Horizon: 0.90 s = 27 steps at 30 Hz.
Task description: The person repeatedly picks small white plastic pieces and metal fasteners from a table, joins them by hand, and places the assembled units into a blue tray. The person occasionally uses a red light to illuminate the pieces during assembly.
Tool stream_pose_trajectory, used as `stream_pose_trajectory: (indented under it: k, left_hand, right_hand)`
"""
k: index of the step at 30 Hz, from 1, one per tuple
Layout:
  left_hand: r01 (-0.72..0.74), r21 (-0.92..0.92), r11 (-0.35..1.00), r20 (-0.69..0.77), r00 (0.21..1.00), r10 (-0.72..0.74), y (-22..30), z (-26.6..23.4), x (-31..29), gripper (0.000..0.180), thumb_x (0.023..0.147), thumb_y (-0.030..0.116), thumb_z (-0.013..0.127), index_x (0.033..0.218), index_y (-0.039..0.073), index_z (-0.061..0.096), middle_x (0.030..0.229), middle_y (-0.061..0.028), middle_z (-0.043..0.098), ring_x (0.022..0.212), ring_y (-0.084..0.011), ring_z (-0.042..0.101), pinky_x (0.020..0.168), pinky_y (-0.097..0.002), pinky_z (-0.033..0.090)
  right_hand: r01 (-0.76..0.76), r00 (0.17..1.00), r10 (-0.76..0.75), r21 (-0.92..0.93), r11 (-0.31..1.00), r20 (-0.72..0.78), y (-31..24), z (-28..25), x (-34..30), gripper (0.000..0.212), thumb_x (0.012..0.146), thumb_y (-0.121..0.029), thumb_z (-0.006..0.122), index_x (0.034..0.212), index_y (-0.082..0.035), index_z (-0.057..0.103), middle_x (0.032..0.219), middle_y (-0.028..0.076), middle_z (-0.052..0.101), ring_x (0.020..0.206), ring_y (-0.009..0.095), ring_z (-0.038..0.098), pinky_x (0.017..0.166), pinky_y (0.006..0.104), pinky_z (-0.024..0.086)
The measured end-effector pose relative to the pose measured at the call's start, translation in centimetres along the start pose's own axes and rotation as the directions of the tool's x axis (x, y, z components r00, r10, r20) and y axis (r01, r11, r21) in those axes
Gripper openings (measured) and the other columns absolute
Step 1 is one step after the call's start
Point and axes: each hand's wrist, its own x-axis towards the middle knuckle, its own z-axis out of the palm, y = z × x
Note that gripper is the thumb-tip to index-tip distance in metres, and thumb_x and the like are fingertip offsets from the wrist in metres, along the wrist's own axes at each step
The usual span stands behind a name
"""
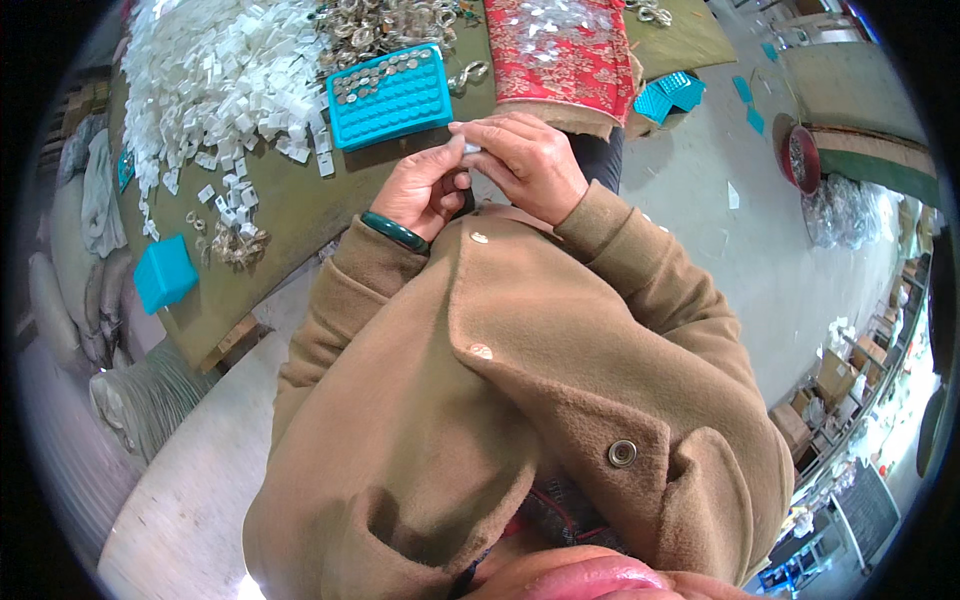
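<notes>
My left hand [422,192], with a dark green bangle at its wrist, meets my right hand [532,165] at the near edge of the table. Between their fingertips is a small white plastic piece [471,148], mostly covered by the fingers. Both hands are closed around it. Just beyond them sits a blue tray [392,112] with rows of pockets; round metallic pieces [385,72] fill its far rows. To the left spreads a large heap of white plastic pieces [225,75].
Coiled cables [375,30] lie behind the tray. Red patterned cloth [560,65] bearing clear plastic bits covers the table's right part. A blue box [166,273] stands at the left table edge. On the floor at right are blue trays [668,95] and a red basin [801,160].
</notes>
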Motion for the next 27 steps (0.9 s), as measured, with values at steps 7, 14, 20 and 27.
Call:
stream_pose_trajectory:
  k: [7, 14, 20, 27]
  left_hand:
    - [-0.162, 0.262, 0.951, 0.092, 0.985, 0.143, -0.6, 1.5, 1.1, 0.027, 0.098, 0.018, 0.056, 0.117, 0.0, 0.06, 0.094, -0.0018, 0.065, 0.09, -0.0106, 0.064, 0.069, -0.0219, 0.051]
    - [-0.079, 0.169, 0.982, 0.018, 0.997, 0.077, -0.3, 2.3, 2.0, 0.03, 0.099, 0.019, 0.052, 0.118, -0.004, 0.057, 0.074, 0.0036, 0.052, 0.058, -0.0048, 0.048, 0.059, -0.0208, 0.046]
    - [-0.068, 0.131, 0.989, -0.054, 0.996, 0.076, -0.4, 2.3, 1.9, 0.028, 0.099, 0.019, 0.051, 0.116, -0.003, 0.059, 0.075, 0.0036, 0.052, 0.052, -0.0015, 0.037, 0.052, -0.0183, 0.036]
    - [-0.095, 0.121, 0.988, -0.09, 0.99, 0.106, -0.3, 2.0, 1.9, 0.029, 0.099, 0.019, 0.051, 0.118, -0.003, 0.059, 0.081, 0.0011, 0.058, 0.053, -0.0011, 0.039, 0.052, -0.0178, 0.037]
  right_hand:
    - [-0.414, 0.896, 0.383, -0.111, 0.904, -0.224, 4.4, -5.0, 0.1, 0.012, 0.087, -0.009, 0.066, 0.097, -0.003, 0.068, 0.086, 0.009, 0.069, 0.078, 0.014, 0.066, 0.073, 0.027, 0.053]
    - [-0.351, 0.936, 0.343, -0.254, 0.901, -0.077, 6.3, -6.4, 1.3, 0.02, 0.084, -0.022, 0.07, 0.094, -0.005, 0.069, 0.082, 0.011, 0.069, 0.073, 0.022, 0.067, 0.069, 0.0312, 0.052]
    - [-0.339, 0.923, 0.385, -0.492, 0.802, -0.009, 6.1, -3.6, 1.8, 0.022, 0.083, -0.028, 0.067, 0.092, -0.008, 0.068, 0.086, 0.012, 0.067, 0.079, 0.032, 0.065, 0.069, 0.0377, 0.051]
    - [-0.461, 0.871, 0.445, -0.034, 0.887, -0.21, 5.6, -3.5, 1.5, 0.011, 0.088, -0.011, 0.064, 0.095, -0.003, 0.067, 0.085, 0.006, 0.067, 0.076, 0.017, 0.067, 0.068, 0.0289, 0.053]
